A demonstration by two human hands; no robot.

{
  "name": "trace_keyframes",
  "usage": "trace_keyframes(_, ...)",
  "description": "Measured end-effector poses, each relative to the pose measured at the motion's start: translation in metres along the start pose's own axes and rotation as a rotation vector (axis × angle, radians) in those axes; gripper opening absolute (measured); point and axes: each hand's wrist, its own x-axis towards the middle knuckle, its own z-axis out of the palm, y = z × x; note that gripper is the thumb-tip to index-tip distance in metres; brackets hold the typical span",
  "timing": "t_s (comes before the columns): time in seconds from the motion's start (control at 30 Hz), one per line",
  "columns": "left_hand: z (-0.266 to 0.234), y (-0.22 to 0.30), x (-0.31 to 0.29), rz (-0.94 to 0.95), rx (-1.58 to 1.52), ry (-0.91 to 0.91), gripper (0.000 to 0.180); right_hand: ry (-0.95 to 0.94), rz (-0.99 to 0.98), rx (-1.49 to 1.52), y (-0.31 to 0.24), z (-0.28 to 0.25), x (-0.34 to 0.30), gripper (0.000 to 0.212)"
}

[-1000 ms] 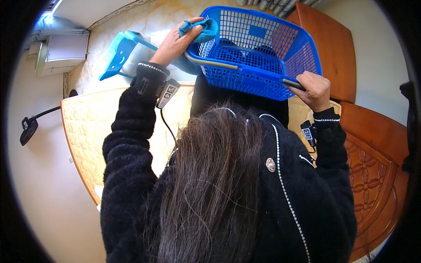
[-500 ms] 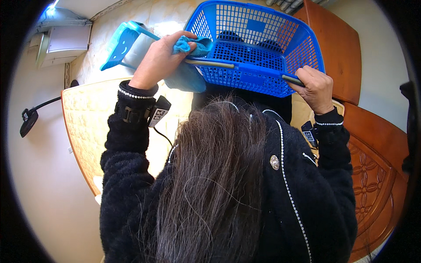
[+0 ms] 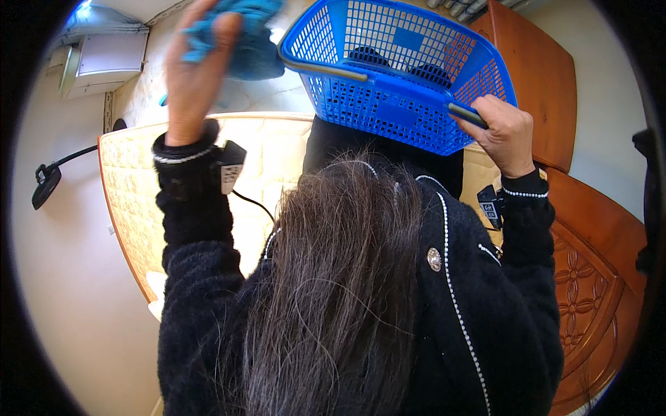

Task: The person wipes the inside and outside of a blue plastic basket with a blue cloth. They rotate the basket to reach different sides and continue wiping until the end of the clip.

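A blue plastic mesh basket [image 3: 406, 114] with a folding handle is tilted in front of my body. My right hand [image 3: 505, 135] is closed around the right-hand part of its greyish handle [image 3: 466, 115]. Up and to the left of the basket, my left hand [image 3: 191, 83] is raised and a little blurred. It grips a teal cloth [image 3: 253, 41], which hangs bunched beside the basket's left rim. The other part of the handle lies free along the near rim. Dark shapes show through the mesh.
A pale quilted mattress [image 3: 166, 180] lies to the left and beneath my arm. Brown wooden furniture [image 3: 531, 83] stands at the right, with a carved wooden panel [image 3: 583, 291] nearer. A white cabinet [image 3: 111, 59] and a black lamp-like fixture [image 3: 47, 187] are at the far left.
My left hand has left the basket's rim and moved up and left with the teal cloth. The light-blue item with a smiling face is now almost wholly hidden. My right hand keeps its grip.
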Motion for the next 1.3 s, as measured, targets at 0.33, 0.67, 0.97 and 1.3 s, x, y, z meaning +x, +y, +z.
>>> trace_keyframes(0.33,0.058,-0.029,0.0,0.442,0.495,-0.387,0.053,-0.022,0.014,0.042,-0.001,0.0,0.001,0.031)
trace_keyframes(0.67,0.044,-0.044,0.001,0.425,0.334,-0.405,0.045,-0.033,0.042,0.135,0.001,0.0,-0.001,0.028)
trace_keyframes(0.97,0.059,-0.024,-0.001,0.455,0.226,-0.501,0.062,0.047,-0.114,0.036,-0.033,-0.001,0.03,0.033)
trace_keyframes(1.3,0.063,-0.013,0.001,0.383,0.159,-0.505,0.048,0.125,-0.133,0.069,-0.052,0.029,0.055,0.035)
